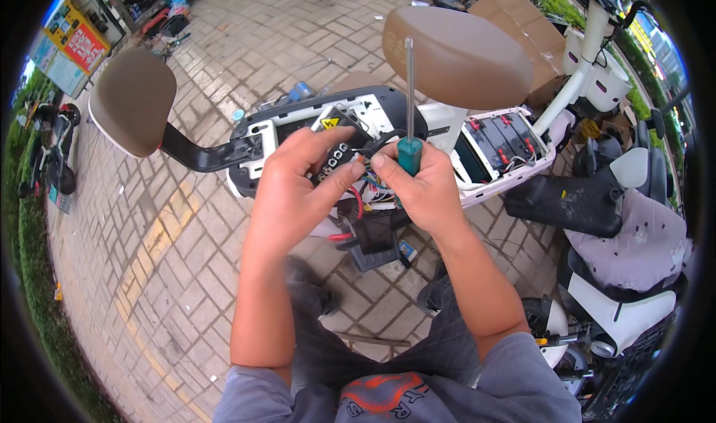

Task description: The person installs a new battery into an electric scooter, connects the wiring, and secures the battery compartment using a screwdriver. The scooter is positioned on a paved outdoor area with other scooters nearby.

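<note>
Green-handled, the screwdriver (409, 156) sits clasped in the right hand (434, 192) on my feed, shaft pointing away from me, the thumb beside loose wires (371, 183). I have the left hand (289, 181) gripping the black terminal box (335, 157) near the scooter body's (488, 193) close edge. Batteries (501, 141) fill that body's right end.

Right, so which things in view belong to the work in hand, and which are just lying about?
Work in hand:
- green-handled screwdriver (right hand)
- black module with metal terminals (left hand)
- red cable
- opened white electric scooter

Apparently just lying or standing about:
- brown cardboard
- paw-print cover
- parked scooter, far left
</note>
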`<state>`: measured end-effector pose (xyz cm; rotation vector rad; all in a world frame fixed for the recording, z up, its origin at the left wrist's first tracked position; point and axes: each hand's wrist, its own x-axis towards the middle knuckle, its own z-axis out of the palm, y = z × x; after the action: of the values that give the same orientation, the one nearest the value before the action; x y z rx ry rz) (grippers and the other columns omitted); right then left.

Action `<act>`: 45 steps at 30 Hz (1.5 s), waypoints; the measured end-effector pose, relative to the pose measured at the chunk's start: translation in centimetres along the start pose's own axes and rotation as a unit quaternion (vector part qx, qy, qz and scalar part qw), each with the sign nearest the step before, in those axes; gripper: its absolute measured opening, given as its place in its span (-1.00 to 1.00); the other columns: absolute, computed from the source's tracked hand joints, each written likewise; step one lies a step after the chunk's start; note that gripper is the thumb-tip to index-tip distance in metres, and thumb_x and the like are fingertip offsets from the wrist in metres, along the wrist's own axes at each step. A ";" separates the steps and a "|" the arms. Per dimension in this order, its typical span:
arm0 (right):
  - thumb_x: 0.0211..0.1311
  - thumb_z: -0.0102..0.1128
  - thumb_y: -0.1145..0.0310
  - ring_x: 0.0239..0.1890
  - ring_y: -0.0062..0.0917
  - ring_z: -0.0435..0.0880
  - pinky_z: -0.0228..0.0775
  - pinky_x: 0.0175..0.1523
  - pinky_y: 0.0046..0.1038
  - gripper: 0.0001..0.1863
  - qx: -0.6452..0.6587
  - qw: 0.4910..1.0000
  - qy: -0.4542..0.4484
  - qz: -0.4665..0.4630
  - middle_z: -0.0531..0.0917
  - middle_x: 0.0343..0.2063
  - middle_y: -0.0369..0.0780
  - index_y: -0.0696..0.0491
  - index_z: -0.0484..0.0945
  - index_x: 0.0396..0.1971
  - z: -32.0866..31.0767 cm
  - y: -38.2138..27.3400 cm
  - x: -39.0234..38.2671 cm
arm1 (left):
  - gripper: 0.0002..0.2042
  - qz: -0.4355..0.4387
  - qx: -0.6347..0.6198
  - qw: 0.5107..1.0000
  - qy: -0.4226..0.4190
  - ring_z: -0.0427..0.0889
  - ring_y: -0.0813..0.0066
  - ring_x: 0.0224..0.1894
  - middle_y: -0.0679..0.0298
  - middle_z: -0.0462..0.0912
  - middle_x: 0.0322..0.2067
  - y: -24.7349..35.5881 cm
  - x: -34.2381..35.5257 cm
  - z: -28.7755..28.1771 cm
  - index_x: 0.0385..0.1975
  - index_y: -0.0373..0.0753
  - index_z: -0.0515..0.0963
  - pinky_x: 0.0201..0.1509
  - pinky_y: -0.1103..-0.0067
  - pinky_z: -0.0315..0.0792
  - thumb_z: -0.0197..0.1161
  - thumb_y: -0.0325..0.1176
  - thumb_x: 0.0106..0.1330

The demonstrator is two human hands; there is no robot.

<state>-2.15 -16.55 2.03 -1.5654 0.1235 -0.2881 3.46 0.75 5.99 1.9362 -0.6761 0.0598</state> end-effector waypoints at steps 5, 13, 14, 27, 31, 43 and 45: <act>0.22 0.31 0.37 -0.47 -0.74 0.49 0.36 -0.34 -0.60 -0.83 -0.037 0.999 -0.017 -0.026 0.61 -0.54 -0.34 0.18 0.58 -0.38 1.1 -0.6 -0.5 | -0.87 0.012 -0.012 1.000 0.011 0.50 0.37 -0.47 0.14 0.54 -0.51 -1.3 0.2 1.3 -0.38 -0.38 0.62 -0.41 0.51 0.35 0.32 -0.42 0.23; 0.22 0.29 0.39 -0.50 -0.75 0.49 0.36 -0.37 -0.59 -0.84 -0.090 0.984 -0.131 -0.074 0.61 -0.59 -0.35 0.20 0.61 -0.36 -0.4 -0.5 -0.5 | -0.79 -0.158 -0.030 0.982 -0.094 0.44 0.53 -0.58 0.23 0.51 -0.58 -1.1 0.3 0.3 -0.45 -0.38 0.61 -0.53 0.55 0.28 0.28 -0.33 0.30; 0.22 0.29 0.38 -0.50 -0.75 0.50 0.35 -0.37 -0.58 -0.83 -0.071 0.988 -0.126 -0.050 0.61 -0.59 -0.35 0.20 0.61 -0.37 -0.2 -0.6 -0.5 | -0.80 -0.173 -0.056 0.979 -0.087 0.42 0.57 -0.57 0.28 0.49 -0.58 -1.0 0.4 0.1 -0.43 -0.38 0.60 -0.52 0.57 0.27 0.25 -0.34 0.31; 0.21 0.32 0.32 -0.42 -0.76 0.49 0.37 -0.27 -0.61 -0.78 -0.001 0.997 -0.058 0.055 0.61 -0.52 -0.37 0.20 0.62 -0.35 0.1 -0.2 -0.1 | -0.81 -0.196 -0.538 0.817 0.062 0.48 0.53 -0.44 0.23 0.55 -0.36 -0.7 0.1 0.0 -0.07 -0.42 0.47 -0.32 0.57 0.51 0.06 -0.47 0.41; 0.22 0.33 0.32 -0.39 -0.77 0.48 0.37 -0.26 -0.62 -0.77 0.033 0.999 -0.031 0.021 0.61 -0.46 -0.38 0.17 0.59 -0.26 0.5 -0.2 -0.3 | -0.78 -0.163 -0.533 0.830 -0.036 0.40 0.67 -0.53 0.27 0.55 -0.40 -2.5 -0.3 -1.0 -0.10 -0.41 0.52 -0.52 0.70 0.30 0.10 -0.37 0.46; 0.22 0.29 0.39 -0.39 -0.74 0.52 0.39 -0.26 -0.60 -0.83 0.020 1.000 -0.002 -0.017 0.63 -0.46 -0.33 0.17 0.57 -0.29 1.0 0.0 -0.5 | -0.73 -0.173 -0.376 0.910 -0.007 0.38 0.70 -0.52 0.24 0.62 -0.36 -1.4 -0.4 0.0 0.00 -0.41 0.54 -0.49 0.72 0.25 0.21 -0.43 0.38; 0.22 0.28 0.41 -0.39 -0.73 0.53 0.40 -0.26 -0.59 -0.84 0.007 1.000 -0.008 -0.019 0.64 -0.47 -0.32 0.18 0.57 -0.29 1.1 -0.3 -0.5 | -0.73 -0.168 -0.347 0.923 0.011 0.40 0.70 -0.51 0.23 0.62 -0.37 -1.2 -0.5 0.3 0.00 -0.41 0.54 -0.50 0.73 0.26 0.23 -0.45 0.36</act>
<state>-2.36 -15.35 2.26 -1.5582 0.0793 -0.3045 3.60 1.07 4.68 1.3291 -0.2771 -0.3325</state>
